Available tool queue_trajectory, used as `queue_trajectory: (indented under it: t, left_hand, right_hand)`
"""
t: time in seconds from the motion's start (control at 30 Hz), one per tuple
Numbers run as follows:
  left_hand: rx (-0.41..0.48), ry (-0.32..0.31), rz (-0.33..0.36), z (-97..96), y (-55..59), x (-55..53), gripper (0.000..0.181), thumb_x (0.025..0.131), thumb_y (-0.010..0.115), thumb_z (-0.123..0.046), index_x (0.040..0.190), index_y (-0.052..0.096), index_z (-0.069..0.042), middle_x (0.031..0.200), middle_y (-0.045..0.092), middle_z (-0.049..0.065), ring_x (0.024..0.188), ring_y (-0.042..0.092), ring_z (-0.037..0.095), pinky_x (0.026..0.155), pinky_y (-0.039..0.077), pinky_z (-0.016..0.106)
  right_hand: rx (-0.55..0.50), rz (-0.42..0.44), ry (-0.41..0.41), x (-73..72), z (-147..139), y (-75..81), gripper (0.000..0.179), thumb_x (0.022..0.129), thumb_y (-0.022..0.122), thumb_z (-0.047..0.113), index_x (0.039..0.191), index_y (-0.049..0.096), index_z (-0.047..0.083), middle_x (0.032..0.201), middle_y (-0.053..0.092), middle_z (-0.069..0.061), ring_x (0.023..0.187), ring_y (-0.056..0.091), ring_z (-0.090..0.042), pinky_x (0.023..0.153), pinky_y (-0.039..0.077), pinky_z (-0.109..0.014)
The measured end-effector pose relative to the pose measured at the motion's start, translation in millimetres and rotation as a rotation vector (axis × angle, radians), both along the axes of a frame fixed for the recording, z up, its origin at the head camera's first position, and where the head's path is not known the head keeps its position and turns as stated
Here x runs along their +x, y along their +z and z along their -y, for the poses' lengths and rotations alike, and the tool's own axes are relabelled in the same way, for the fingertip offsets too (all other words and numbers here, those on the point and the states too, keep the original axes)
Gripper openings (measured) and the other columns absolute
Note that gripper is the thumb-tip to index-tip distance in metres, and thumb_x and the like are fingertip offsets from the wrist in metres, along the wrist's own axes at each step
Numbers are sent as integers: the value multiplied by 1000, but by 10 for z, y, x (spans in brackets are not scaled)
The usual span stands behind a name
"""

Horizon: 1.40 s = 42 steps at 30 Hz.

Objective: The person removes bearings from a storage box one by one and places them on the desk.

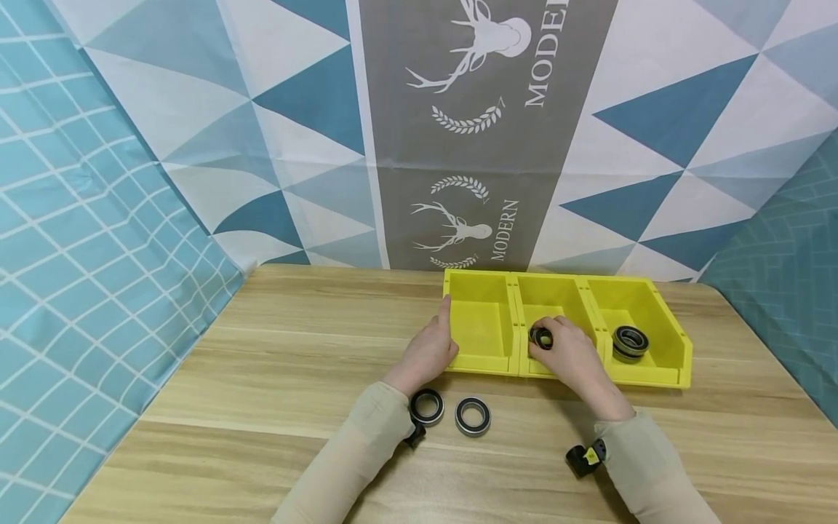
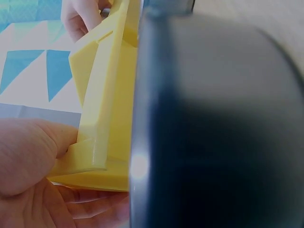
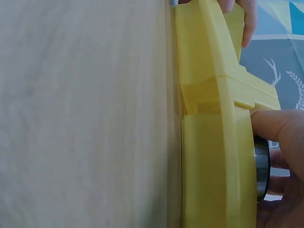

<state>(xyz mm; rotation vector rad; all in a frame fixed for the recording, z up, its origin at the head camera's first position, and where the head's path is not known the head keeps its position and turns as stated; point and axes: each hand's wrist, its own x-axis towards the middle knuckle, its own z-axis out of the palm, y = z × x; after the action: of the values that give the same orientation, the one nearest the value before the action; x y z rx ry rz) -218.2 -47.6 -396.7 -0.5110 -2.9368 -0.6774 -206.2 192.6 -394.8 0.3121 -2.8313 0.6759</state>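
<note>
While clamping left grip [image 1: 428, 351] on yellow bins [image 1: 516, 320], pinched a bearing [image 1: 536, 337] at the middle one with right grip [image 1: 572, 353]; already had a stack [image 1: 628, 354] rightmost, two loose rings [image 1: 473, 431] left on surface [image 1: 497, 473], probably midway.

The three joined bins [image 1: 481, 327] look like smooth yellow plastic with a soft sheen. The two near rings [image 1: 460, 417] have bright, smooth metal rims around darker, matter faces. The tabletop [image 1: 262, 349] shows a smooth wood-grain finish, faintly shiny; the left wall covering [image 1: 65, 182] looks like creased sheeting, and the sleeves [image 1: 353, 451] are matt cloth.
</note>
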Motion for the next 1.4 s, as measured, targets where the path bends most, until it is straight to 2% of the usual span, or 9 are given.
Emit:
queue_trajectory:
  t: [0.27,0.63,0.9,1.13,1.4]
  left_hand:
    - [3,-2,-4,-1,-4,-1,79,81,52,-8,144,6,1,107,57,22,70,55,22,66,48,36]
    - [11,-16,2,-4,9,15,79,81,52,-8,144,5,1,111,56,23,76,57,24,70,49,37]
    - [12,-16,-9,-1,12,12,78,81,52,-8,144,6,1,108,57,22,72,55,22,65,48,35]
    - [9,-17,-3,5,4,13,78,82,52,-8,144,6,1,108,57,22,73,54,21,68,48,36]
    - [11,-14,-11,-1,4,12,78,82,52,-8,144,6,1,108,57,22,73,55,22,68,48,36]
  right_hand:
    - [7,-45,-2,31,1,10,36,75,68,22,105,62,3,97,59,-15,85,58,-31,74,47,-46]
    - [-3,-27,-18,85,1,54,41,74,70,23,107,61,2,96,58,-15,85,56,-30,74,46,-46]
    - [3,-36,-19,130,26,86,41,73,71,23,105,61,0,97,56,-16,84,56,-30,74,47,-45]
    - [30,-47,-18,178,31,106,39,73,71,25,101,60,1,92,54,-16,80,53,-28,70,45,-44]
    - [60,-31,-14,213,21,141,37,72,71,26,98,59,2,89,51,-14,70,47,-23,62,41,-37]
